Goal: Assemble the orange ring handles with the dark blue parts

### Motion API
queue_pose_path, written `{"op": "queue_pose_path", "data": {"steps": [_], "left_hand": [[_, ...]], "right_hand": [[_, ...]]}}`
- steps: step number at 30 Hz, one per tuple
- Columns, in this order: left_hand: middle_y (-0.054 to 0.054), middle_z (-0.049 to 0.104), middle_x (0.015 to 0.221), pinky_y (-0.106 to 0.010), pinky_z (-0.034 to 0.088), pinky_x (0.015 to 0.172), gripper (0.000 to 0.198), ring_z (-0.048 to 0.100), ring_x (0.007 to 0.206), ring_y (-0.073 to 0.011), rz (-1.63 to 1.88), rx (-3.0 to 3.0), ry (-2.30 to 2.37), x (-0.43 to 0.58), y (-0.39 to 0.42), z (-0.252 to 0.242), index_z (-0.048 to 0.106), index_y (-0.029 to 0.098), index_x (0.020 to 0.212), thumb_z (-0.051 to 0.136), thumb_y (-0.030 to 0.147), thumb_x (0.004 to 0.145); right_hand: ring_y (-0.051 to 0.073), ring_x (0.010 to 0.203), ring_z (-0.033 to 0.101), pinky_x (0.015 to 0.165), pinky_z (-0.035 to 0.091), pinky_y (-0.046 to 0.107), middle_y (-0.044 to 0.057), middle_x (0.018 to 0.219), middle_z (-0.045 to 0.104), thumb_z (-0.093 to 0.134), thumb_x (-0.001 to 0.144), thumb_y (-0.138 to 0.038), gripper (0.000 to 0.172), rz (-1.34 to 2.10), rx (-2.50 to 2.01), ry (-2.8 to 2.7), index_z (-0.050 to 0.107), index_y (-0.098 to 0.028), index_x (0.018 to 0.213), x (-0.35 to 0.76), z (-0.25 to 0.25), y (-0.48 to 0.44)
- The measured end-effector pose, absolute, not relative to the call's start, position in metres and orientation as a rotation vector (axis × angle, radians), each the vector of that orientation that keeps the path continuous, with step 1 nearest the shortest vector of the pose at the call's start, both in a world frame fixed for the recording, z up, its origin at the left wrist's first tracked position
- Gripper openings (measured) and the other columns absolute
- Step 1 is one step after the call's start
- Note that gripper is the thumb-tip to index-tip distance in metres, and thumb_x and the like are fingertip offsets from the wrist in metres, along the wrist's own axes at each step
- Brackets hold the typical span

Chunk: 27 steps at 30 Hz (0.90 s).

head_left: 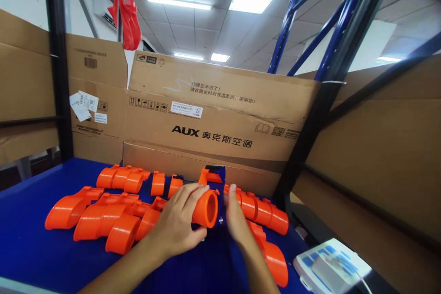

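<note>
My left hand [181, 220] is closed around a short orange plastic tube [211, 209], its round open end turned to the right. Just right of it is my right hand [236, 216], fingers stretched upward and apart from the tube; some of its fingers are hidden. Behind both hands stands a blue upright piece [221, 188] with a black top and an orange part on it. Whether my right hand touches that piece, I cannot tell. Similar orange tubes [87, 223] lie in rows to the left, and more orange tubes [262, 211] lie to the right.
The parts lie on a blue tabletop [24, 211]. Cardboard panels [213, 115] wall off the back and sides, beside dark rack posts [310, 87]. A white power strip [332, 264] with a plugged-in adapter sits at the right front. A red plastic bag [127, 18] hangs above.
</note>
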<state>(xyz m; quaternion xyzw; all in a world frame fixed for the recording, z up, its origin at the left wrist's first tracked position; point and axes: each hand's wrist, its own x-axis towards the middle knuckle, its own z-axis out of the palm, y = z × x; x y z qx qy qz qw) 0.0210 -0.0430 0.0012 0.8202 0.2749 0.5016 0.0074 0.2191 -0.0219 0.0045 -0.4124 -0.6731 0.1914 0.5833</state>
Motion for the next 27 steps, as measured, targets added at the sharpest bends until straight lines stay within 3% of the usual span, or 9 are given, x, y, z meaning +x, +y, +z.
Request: {"op": "queue_pose_path", "data": {"steps": [2, 5, 7, 9, 11, 15, 22, 24, 27], "left_hand": [[-0.013, 0.052, 0.144, -0.061, 0.038, 0.113, 0.099, 0.048, 0.133, -0.0395, 1.506, 2.61, 0.877, 0.009, -0.039, 0.018, 0.029, 0.03, 0.155, 0.072, 0.013, 0.068], [-0.013, 0.053, 0.141, -0.061, 0.039, 0.112, 0.098, 0.045, 0.135, -0.0397, 1.496, 2.672, 0.819, -0.012, -0.027, 0.041, 0.029, 0.029, 0.152, 0.072, 0.012, 0.067], [-0.013, 0.052, 0.14, -0.059, 0.042, 0.11, 0.094, 0.047, 0.132, -0.0379, 1.43, 2.737, 0.735, -0.022, -0.016, 0.05, 0.031, 0.03, 0.15, 0.073, 0.011, 0.068], [-0.013, 0.052, 0.141, -0.058, 0.044, 0.108, 0.092, 0.049, 0.131, -0.0363, 1.339, 2.796, 0.684, -0.029, -0.006, 0.056, 0.031, 0.031, 0.147, 0.073, 0.01, 0.068], [-0.013, 0.05, 0.143, -0.058, 0.044, 0.108, 0.091, 0.048, 0.133, -0.0357, 1.286, 2.834, 0.665, -0.031, 0.001, 0.058, 0.032, 0.031, 0.146, 0.073, 0.008, 0.068], [-0.013, 0.05, 0.145, -0.058, 0.044, 0.108, 0.088, 0.046, 0.135, -0.0359, 1.29, 2.837, 0.643, -0.032, 0.006, 0.062, 0.036, 0.03, 0.144, 0.077, 0.009, 0.069], [-0.017, 0.035, 0.16, -0.053, 0.033, 0.117, 0.095, 0.037, 0.145, -0.0353, 1.26, 2.794, 0.781, -0.076, 0.03, 0.062, 0.021, 0.026, 0.157, 0.076, 0.036, 0.079], [-0.015, 0.041, 0.157, -0.053, 0.034, 0.115, 0.079, 0.039, 0.143, -0.0339, 1.199, 2.728, 1.046, -0.097, 0.048, 0.049, 0.027, 0.025, 0.156, 0.065, 0.034, 0.087], [-0.014, 0.053, 0.148, -0.052, 0.039, 0.11, 0.072, 0.049, 0.135, -0.0358, 0.744, 2.721, 1.264, -0.12, 0.075, 0.021, 0.042, 0.025, 0.148, 0.066, 0.029, 0.081]], "right_hand": [[0.029, 0.084, 0.073, 0.068, 0.058, 0.041, 0.011, 0.081, 0.076, 0.007, 0.1, -0.066, 0.083, 0.583, -1.015, -1.534, 0.073, -0.017, 0.11, 0.226, 0.017, -0.025], [0.028, 0.102, 0.069, 0.089, 0.055, 0.046, 0.012, 0.116, 0.073, 0.044, 0.099, -0.053, 0.052, 0.267, -1.036, -1.616, 0.056, -0.021, 0.138, 0.228, 0.042, -0.038], [0.031, 0.124, 0.058, 0.103, 0.047, 0.05, 0.013, 0.141, 0.059, 0.06, 0.092, -0.04, 0.063, 0.06, -0.986, -1.95, 0.04, -0.026, 0.151, 0.22, 0.058, -0.047], [0.034, 0.134, 0.048, 0.106, 0.044, 0.054, 0.013, 0.151, 0.048, 0.067, 0.085, -0.029, 0.079, -0.131, -0.933, -2.234, 0.032, -0.029, 0.155, 0.208, 0.071, -0.052], [0.036, 0.131, 0.049, 0.103, 0.046, 0.057, 0.015, 0.15, 0.047, 0.069, 0.081, -0.024, 0.082, -0.282, -0.936, -2.339, 0.032, -0.028, 0.154, 0.194, 0.078, -0.05], [0.034, 0.121, 0.055, 0.096, 0.049, 0.053, 0.018, 0.141, 0.053, 0.066, 0.081, -0.02, 0.07, -0.442, -0.995, -2.391, 0.04, -0.021, 0.146, 0.18, 0.083, -0.032], [0.034, 0.115, 0.056, 0.093, 0.045, 0.049, 0.018, 0.135, 0.059, 0.07, 0.08, -0.037, 0.074, -0.567, -0.989, -2.383, 0.042, -0.019, 0.146, 0.192, 0.1, -0.01], [0.034, 0.113, 0.057, 0.09, 0.044, 0.047, 0.017, 0.134, 0.06, 0.069, 0.081, -0.037, 0.073, -0.6, -1.014, -2.349, 0.043, -0.02, 0.147, 0.195, 0.106, -0.005], [0.035, 0.115, 0.055, 0.091, 0.041, 0.047, 0.016, 0.134, 0.061, 0.069, 0.082, -0.039, 0.072, -0.613, -1.008, -2.358, 0.043, -0.021, 0.147, 0.192, 0.112, 0.004]]}}
